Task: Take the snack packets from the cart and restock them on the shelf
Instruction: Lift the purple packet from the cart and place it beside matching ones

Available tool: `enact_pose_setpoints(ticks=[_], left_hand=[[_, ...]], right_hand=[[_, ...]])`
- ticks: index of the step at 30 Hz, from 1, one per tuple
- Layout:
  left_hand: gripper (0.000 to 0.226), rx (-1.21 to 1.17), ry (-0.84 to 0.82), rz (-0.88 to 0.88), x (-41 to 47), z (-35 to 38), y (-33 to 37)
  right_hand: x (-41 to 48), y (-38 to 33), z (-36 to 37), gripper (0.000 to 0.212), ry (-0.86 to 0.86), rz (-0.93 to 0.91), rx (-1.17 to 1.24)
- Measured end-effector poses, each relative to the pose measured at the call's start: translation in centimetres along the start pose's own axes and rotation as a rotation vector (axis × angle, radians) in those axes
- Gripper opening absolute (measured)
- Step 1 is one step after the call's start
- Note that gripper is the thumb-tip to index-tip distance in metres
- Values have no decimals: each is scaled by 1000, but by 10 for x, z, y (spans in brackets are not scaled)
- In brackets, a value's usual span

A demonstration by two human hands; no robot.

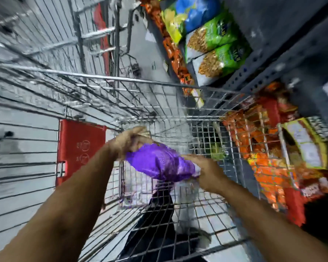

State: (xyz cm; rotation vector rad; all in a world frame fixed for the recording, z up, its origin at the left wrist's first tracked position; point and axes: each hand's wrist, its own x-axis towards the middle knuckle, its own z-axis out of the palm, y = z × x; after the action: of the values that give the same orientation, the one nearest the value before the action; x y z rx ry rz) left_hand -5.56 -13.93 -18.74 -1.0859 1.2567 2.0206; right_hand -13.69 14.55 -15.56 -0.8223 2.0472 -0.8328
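Note:
A purple snack packet [160,161] hangs above the inside of the wire cart [121,79], held between both hands. My left hand [127,141] grips its upper left end. My right hand [204,168] is closed on its lower right end. Deeper in the cart a green packet [216,150] shows through the blur. The shelf [254,59] stands on the right, with green packets [212,37] and a blue packet [195,10] on an upper level and orange and red packets [254,133] lower down. The picture is motion-blurred.
A second wire cart [45,25] stands nested ahead on the left. A red plastic flap [80,148] hangs on the cart's left side. Grey floor runs between cart and shelf. Orange packets [175,59] line the shelf's far edge.

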Motion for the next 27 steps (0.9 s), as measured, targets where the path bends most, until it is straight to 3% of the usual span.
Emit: enact_pose_setpoints(ticks=[3, 4, 5, 6, 8, 9, 10, 13, 17, 19, 22, 25, 27], left_hand=[[85, -221, -363, 89, -35, 21, 2], [79, -239, -546, 148, -57, 46, 10], [55, -228, -720, 197, -81, 72, 17], [32, -54, -803, 301, -99, 97, 19], [67, 328, -760, 440, -126, 151, 27], [69, 425, -755, 461, -137, 180, 34], [70, 475, -702, 600, -148, 201, 40], [68, 462, -682, 781, -163, 265, 54], [75, 509, -647, 942, -164, 356, 67], [74, 565, -588, 1011, -159, 397, 68], [80, 593, -516, 1059, -141, 444, 71], [87, 602, -475, 1050, -116, 466, 71], [84, 607, -458, 1038, -104, 470, 71]], right_hand=[[-46, -32, -19, 63, 144, 88, 153], [-67, -38, -26, 60, 215, 90, 315], [-84, -46, -32, 59, 280, 98, 430], [-101, -53, -38, 58, 334, 119, 512], [-141, -63, -52, 36, 447, 114, 602], [-165, -64, -61, 31, 520, 109, 648], [-181, -62, -68, 37, 615, 125, 686], [-233, -71, -92, 29, 821, 108, 645], [-274, -79, -132, 26, 1293, -93, 564], [-284, -68, -147, 2, 1409, -98, 495], [-288, -38, -168, 20, 1549, -60, 495], [-288, -28, -189, 43, 1568, -29, 500], [-286, -26, -196, 45, 1551, 15, 453]])
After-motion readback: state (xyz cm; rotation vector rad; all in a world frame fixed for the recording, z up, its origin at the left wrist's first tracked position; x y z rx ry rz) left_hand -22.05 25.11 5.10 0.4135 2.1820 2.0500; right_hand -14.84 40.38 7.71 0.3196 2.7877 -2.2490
